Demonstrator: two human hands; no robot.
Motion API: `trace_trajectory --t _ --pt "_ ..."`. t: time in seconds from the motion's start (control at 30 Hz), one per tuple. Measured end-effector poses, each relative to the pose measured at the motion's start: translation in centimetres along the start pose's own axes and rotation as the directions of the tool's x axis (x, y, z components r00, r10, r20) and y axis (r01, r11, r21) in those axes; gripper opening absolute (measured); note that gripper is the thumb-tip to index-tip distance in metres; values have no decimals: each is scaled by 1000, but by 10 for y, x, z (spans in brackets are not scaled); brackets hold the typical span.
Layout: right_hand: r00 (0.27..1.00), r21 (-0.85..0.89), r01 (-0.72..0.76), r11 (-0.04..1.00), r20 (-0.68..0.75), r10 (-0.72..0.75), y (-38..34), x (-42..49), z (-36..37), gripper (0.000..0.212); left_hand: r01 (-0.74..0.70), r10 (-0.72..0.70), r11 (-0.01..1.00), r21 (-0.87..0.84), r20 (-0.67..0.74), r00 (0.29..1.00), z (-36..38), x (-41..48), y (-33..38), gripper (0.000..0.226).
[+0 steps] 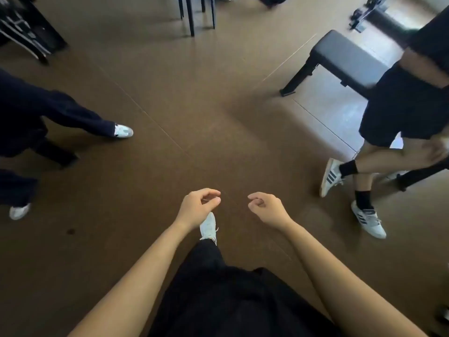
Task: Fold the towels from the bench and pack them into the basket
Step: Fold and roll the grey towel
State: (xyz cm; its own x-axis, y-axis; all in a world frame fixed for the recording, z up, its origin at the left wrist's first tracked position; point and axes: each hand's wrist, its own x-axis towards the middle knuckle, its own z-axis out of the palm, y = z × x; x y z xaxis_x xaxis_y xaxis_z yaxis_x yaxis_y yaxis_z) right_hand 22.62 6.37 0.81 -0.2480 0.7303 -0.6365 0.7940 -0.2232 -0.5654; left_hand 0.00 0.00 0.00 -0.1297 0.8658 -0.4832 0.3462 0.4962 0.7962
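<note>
Both bare forearms reach forward over the brown, matte floor (194, 105) with nothing in either hand; the left hand (198, 206) is loosely curled, thumb and forefinger tips nearly meeting in a light pinch on empty air; the right hand (266, 209) is likewise half-closed, fingers curved inward toward the palm, gripping nothing; the two hands hang near each other with a gap of bare floor between them.

Taking the grey padded bench with black metal legs (340, 57) as the landmark: it stands at the upper right, well apart from both hands, its cushioned top bare where it shows; no towel or basket is in view, so where they lie cannot be told; just beside the bench's right end stands a person in dark shorts (403, 110), black socks and white striped trainers (330, 176), partly covering that end; far left of the bench, across the open floor, another person's dark navy trouser leg (63, 113) ends in a white shoe (123, 130); below the bench, under the left hand, the wearer's own white lace-up shoe (208, 227) pokes out from black trousers; above and left of the bench, thin black furniture legs (192, 15) rise out of view.
</note>
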Motion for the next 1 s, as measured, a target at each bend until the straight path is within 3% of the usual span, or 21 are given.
trace_trajectory --t 0.2,0.5,0.83,1.0 --pt "995 125 -87 988 -41 93 -58 77 -49 29 16 -19 999 48 54 998 -55 115 45 13" --pt "989 227 -58 972 -121 87 -121 242 -154 27 -4 -8 989 145 78 997 -96 320 144 13" --pt "1000 3 9 1000 -1 -9 -207 453 -303 27 95 -96 989 110 6 995 -150 505 243 14" --pt "1000 -8 23 1000 -3 -23 -266 551 -352 26 125 -125 992 5 -24 992 -194 599 269 14"
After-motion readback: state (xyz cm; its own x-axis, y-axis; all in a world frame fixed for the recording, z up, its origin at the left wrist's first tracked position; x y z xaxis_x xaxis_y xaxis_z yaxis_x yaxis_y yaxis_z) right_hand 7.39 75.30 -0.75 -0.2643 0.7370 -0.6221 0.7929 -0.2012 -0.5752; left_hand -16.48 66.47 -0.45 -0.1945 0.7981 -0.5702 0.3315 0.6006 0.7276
